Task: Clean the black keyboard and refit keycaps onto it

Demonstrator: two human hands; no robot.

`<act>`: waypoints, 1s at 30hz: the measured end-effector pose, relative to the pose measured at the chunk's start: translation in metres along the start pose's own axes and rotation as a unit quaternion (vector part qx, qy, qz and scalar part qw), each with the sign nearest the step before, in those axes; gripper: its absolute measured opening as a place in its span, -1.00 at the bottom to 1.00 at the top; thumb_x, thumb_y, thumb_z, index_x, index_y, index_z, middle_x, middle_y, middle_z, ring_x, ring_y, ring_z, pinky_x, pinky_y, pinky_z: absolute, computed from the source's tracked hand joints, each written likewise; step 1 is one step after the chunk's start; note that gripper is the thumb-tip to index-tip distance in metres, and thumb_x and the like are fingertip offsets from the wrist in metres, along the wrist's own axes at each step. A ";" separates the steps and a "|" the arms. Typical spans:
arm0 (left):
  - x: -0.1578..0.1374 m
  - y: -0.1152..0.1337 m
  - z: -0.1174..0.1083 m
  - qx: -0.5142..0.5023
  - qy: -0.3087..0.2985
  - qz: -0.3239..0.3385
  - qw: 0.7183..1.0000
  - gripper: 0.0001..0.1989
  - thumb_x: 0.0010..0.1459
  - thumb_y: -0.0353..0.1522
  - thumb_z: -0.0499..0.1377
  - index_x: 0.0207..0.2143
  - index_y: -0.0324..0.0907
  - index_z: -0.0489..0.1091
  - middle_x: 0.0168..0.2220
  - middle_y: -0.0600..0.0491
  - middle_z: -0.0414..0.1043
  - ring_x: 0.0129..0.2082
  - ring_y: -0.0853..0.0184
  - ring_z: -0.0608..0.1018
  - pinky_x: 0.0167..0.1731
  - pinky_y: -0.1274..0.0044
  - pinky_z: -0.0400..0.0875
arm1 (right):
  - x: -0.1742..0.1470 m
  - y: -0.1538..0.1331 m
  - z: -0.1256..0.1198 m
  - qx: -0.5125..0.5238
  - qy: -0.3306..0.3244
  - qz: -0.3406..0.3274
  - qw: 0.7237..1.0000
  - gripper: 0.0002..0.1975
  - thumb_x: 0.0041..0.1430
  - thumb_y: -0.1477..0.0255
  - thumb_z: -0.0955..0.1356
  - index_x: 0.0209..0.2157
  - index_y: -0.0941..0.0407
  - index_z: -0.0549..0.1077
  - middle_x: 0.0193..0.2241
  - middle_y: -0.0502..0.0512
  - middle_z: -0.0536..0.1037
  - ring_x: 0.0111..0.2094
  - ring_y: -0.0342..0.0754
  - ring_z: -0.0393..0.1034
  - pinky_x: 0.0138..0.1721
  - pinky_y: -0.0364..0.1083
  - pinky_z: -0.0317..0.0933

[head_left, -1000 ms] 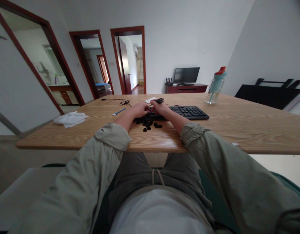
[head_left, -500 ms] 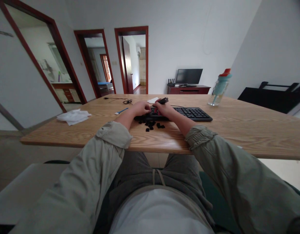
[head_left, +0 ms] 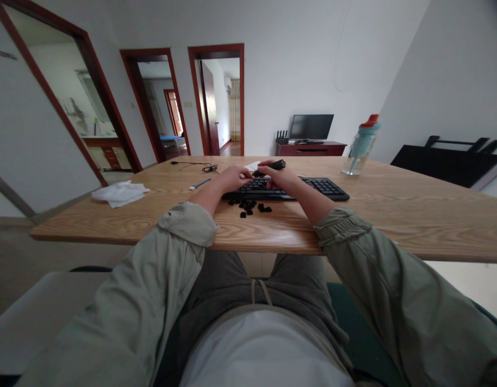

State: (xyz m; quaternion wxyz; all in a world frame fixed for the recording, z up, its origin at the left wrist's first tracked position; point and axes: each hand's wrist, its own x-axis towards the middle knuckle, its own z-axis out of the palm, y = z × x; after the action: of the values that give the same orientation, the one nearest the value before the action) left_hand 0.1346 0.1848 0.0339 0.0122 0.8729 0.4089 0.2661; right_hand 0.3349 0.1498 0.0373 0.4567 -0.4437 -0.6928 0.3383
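A black keyboard (head_left: 328, 188) lies on the wooden table in front of me. My left hand (head_left: 234, 178) is over its left end, fingers pinched together; what they hold, if anything, is too small to make out. Just right of it, my right hand (head_left: 284, 178) grips a black-handled tool (head_left: 278, 165), its handle sticking up past the thumb side and its tip not clear. The two hands' fingertips are close together above the keys. Several loose black keycaps (head_left: 247, 205) lie along the keyboard's near edge.
Left of the keyboard lie a small blue-handled brush (head_left: 200, 184) and a coiled black cable (head_left: 210, 168). White tissue (head_left: 120, 193) rests at the table's left, with a white paper piece (head_left: 251, 166) behind my hands. A bottle (head_left: 360, 148) with a red cap stands at the back right.
My right hand has lifted a little and shifted right with the tool, uncovering more keys. My left hand stays near the same spot, its fingers now slightly higher.
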 end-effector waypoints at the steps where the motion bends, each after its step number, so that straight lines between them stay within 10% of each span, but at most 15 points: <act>1: 0.001 0.000 0.001 0.015 -0.003 0.007 1.000 -0.78 0.15 -0.31 0.21 -0.20 -0.19 0.59 -0.20 0.00 0.61 -0.23 0.31 0.56 -0.16 0.52 0.40 | 0.001 0.001 0.001 -0.015 0.017 -0.006 1.000 -0.64 0.14 0.25 0.36 -0.07 0.14 0.48 -0.25 0.14 0.58 -0.62 -0.21 0.35 -0.67 -0.22 0.12; 11: 0.001 -0.002 0.003 0.033 -0.053 -0.012 0.998 -0.75 0.14 -0.37 0.20 -0.15 -0.17 0.60 -0.24 -0.01 0.62 -0.26 0.29 0.57 -0.15 0.50 0.41 | 0.009 0.012 -0.004 -0.102 0.057 0.016 0.993 -0.72 0.06 0.26 0.37 -0.32 0.20 0.53 -0.59 0.03 0.45 -0.61 -0.15 0.33 -0.65 -0.20 0.06; 30: 0.001 0.005 0.004 0.078 -0.075 -0.006 0.994 -0.71 0.13 -0.41 0.16 -0.12 -0.13 0.59 -0.21 -0.01 0.61 -0.22 0.25 0.58 -0.14 0.48 0.40 | 0.007 0.011 -0.006 -0.139 0.099 -0.009 0.985 -0.62 0.07 0.11 0.40 -0.47 0.17 0.43 -0.55 0.09 0.49 -0.57 -0.14 0.32 -0.55 -0.17 0.16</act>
State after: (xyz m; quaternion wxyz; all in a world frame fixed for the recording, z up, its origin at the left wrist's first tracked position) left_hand 0.1405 0.1829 0.0321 -0.0241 0.8862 0.4314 0.1673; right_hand 0.3428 0.1607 0.0317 0.4600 -0.5280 -0.6884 0.1891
